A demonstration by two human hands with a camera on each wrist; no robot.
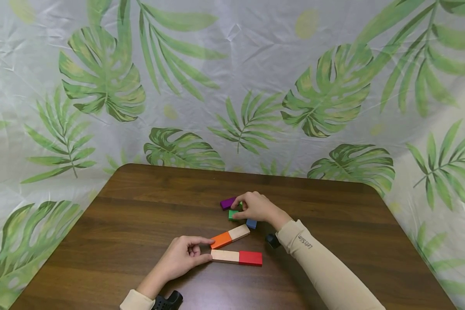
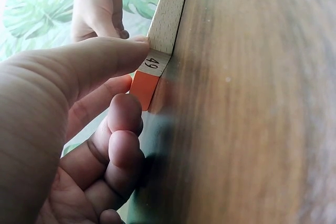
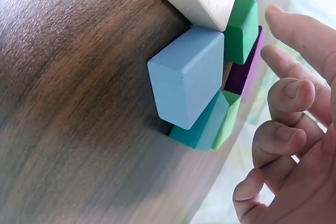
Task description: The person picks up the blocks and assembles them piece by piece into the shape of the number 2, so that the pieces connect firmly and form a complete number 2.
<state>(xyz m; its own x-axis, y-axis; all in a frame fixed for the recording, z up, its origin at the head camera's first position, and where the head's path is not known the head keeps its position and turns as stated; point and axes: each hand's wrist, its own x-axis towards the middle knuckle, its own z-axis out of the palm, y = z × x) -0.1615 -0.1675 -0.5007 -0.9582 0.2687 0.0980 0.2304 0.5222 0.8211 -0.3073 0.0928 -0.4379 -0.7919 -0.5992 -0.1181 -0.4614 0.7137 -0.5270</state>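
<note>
My left hand [image 1: 184, 258] pinches the left ends of two block rows, thumb on a plain wooden block [image 1: 225, 256] and index finger on an orange block [image 1: 221, 240]. A red block [image 1: 250, 258] continues the front row; another plain block [image 1: 239, 233] extends the orange one at a slant. In the left wrist view, one end face bears the number 49. My right hand [image 1: 258, 209] hovers over a loose cluster, fingers bent and apart, gripping nothing visible. Near it lie a green block [image 1: 233, 215], a purple block [image 1: 228, 203] and a blue block [image 1: 251, 223].
In the right wrist view, a teal block [image 3: 202, 124] and a light green block [image 3: 227, 119] lie beside the blue one. All blocks rest on a dark wooden table [image 1: 159, 193], with a leaf-patterned sheet [image 1: 255, 64] behind its far edge.
</note>
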